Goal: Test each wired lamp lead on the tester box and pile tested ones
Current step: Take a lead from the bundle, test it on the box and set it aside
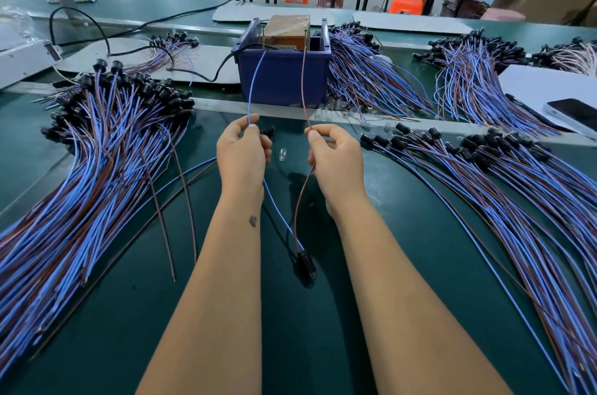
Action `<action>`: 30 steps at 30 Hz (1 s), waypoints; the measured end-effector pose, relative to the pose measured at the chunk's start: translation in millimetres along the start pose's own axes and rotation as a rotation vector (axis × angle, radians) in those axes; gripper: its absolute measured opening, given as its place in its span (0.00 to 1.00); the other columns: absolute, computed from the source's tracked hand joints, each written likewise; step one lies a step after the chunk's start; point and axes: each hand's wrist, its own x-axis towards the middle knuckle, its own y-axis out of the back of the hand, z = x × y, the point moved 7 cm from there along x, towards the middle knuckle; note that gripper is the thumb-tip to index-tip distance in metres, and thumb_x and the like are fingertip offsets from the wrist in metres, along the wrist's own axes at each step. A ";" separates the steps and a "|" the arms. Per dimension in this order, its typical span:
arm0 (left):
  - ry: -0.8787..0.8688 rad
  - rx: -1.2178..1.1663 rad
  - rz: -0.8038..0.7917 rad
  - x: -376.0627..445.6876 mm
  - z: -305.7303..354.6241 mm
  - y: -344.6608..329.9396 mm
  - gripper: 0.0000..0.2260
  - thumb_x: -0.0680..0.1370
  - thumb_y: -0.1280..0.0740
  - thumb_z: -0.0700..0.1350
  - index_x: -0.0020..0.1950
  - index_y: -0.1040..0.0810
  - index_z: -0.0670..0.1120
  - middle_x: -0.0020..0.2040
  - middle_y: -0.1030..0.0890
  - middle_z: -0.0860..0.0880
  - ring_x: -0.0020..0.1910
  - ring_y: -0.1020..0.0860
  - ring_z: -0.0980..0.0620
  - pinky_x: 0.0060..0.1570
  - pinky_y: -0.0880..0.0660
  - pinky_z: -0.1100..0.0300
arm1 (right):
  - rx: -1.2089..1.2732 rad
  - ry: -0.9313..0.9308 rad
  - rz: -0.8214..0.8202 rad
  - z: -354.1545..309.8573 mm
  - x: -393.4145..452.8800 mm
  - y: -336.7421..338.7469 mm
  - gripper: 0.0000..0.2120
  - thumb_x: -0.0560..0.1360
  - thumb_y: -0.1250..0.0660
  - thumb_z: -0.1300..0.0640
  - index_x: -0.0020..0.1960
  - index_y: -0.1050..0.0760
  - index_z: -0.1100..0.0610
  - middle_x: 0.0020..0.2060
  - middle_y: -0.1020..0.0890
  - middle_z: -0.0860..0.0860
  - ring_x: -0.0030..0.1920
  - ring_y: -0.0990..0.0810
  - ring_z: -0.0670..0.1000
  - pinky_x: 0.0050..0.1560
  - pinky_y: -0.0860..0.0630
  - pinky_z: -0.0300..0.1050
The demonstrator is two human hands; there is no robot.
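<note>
Lamp lead hanging between your hands over green desk, black socket dangling low between forearms. Your left hand pinching blue wire, grip curling tight round it. Your right hand pinching brown wire the same way. Both wire ends reaching up into blue tester box. Big lead pile lying to left, another pile to right. Loose glass bulb sitting on desk between hands.

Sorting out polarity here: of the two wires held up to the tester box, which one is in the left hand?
The blue wire: the left hand pinches it, while the right hand pinches the brown wire.
</note>
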 end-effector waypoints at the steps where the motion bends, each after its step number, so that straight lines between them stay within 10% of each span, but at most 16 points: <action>1: 0.001 0.005 -0.001 0.4 0.2 0.2 0.11 0.82 0.42 0.40 0.53 0.22 0.51 0.25 0.26 0.57 0.24 0.30 0.59 0.28 0.31 0.65 | 0.003 -0.004 0.000 0.3 -0.1 0.2 0.06 0.80 0.38 0.57 0.47 0.22 0.52 0.27 0.27 0.46 0.27 0.30 0.41 0.34 0.30 0.38; 30: 0.031 -0.019 -0.053 5.8 0.0 -5.5 0.09 0.83 0.42 0.42 0.53 0.24 0.52 0.30 0.17 0.51 0.22 0.30 0.57 0.25 0.30 0.66 | 0.021 -0.004 -0.033 0.4 -0.4 -1.5 0.07 0.79 0.37 0.58 0.45 0.23 0.50 0.26 0.27 0.46 0.27 0.30 0.41 0.31 0.32 0.36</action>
